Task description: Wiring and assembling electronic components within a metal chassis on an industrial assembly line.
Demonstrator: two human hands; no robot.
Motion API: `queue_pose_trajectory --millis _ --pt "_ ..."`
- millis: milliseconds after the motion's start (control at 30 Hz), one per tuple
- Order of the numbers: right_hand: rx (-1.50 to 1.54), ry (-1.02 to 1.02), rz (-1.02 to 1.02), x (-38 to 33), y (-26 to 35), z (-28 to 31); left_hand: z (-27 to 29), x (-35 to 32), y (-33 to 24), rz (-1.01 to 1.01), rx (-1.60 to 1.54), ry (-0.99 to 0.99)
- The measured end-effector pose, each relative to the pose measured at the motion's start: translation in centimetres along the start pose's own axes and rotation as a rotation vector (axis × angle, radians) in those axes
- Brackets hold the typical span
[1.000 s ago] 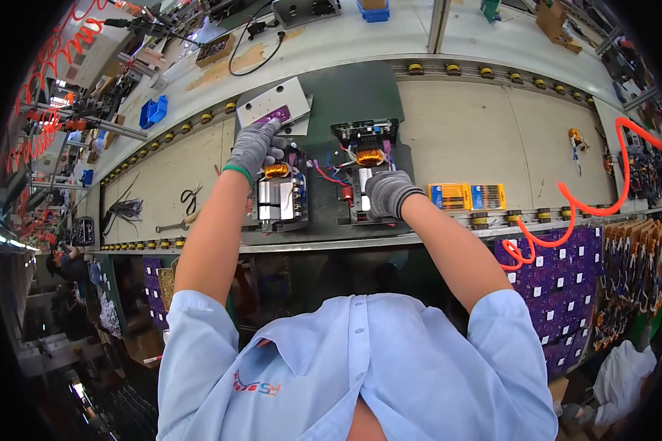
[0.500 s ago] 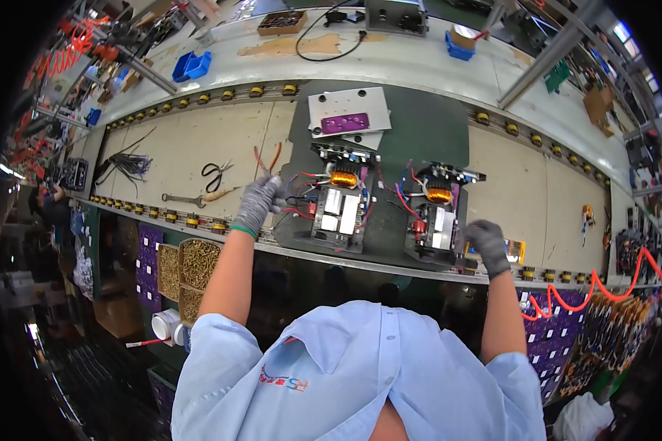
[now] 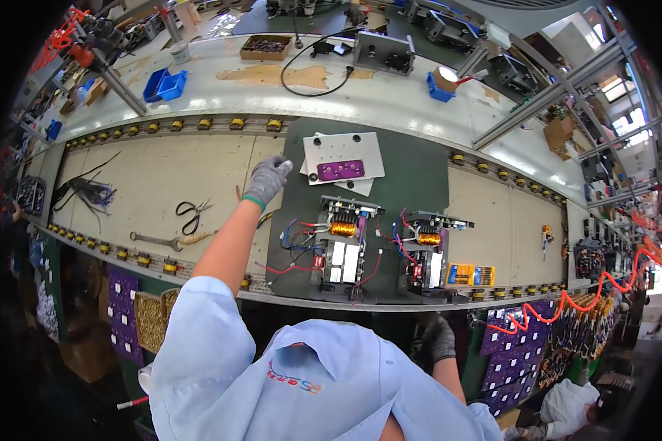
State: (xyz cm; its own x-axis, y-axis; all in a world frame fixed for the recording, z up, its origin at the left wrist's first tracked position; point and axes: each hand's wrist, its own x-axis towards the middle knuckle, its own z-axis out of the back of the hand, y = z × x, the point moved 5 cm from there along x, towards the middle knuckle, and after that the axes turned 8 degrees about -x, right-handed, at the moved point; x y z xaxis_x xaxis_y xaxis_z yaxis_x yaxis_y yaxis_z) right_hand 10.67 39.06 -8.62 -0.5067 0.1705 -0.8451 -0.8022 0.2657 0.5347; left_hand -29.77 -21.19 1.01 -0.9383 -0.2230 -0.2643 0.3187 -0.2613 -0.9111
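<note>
Right hand (image 3: 441, 338): grey-gloved, dim, below the desk's (image 3: 507, 235) front edge; cannot tell if closed or holding anything. Two open circuit units, left (image 3: 343, 262) and right (image 3: 435, 270), side by side toward the front of a dark green board (image 3: 412, 158). Yellow case (image 3: 461, 275) just right of them. Wrench (image 3: 154, 240), scissors (image 3: 191, 217) off left. Left hand (image 3: 268, 180): gloved, fingers curled, near overlapping pale plates (image 3: 360, 148); grip unclear. Purple panel (image 3: 340, 170) on upper plate. Beyond: blue bins (image 3: 171, 86).
</note>
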Motion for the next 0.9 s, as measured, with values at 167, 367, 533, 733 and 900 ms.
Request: queue_pose_trajectory --millis 167,367,533,733,900 --pt "-0.11 -0.286 0.14 -9.9 -0.5 -5.1 -7.3 6.1 2.1 0.289 -0.263 0.241" --pt "-0.721 -0.251 0.859 -21.0 12.0 -15.7 -8.7 4.7 -2.9 0.056 -0.514 0.301" --pt "-0.581 -0.03 1.102 -21.5 23.4 -24.8 -8.1 -5.0 -11.6 0.036 -0.913 0.442" --pt "0.186 0.432 0.546 -16.7 29.6 -33.6 -4.5 -20.2 -13.4 -0.064 -0.838 1.007" --pt "-0.008 0.482 0.65 -16.9 26.4 -37.2 0.1 -18.4 -9.7 0.249 -1.021 0.785"
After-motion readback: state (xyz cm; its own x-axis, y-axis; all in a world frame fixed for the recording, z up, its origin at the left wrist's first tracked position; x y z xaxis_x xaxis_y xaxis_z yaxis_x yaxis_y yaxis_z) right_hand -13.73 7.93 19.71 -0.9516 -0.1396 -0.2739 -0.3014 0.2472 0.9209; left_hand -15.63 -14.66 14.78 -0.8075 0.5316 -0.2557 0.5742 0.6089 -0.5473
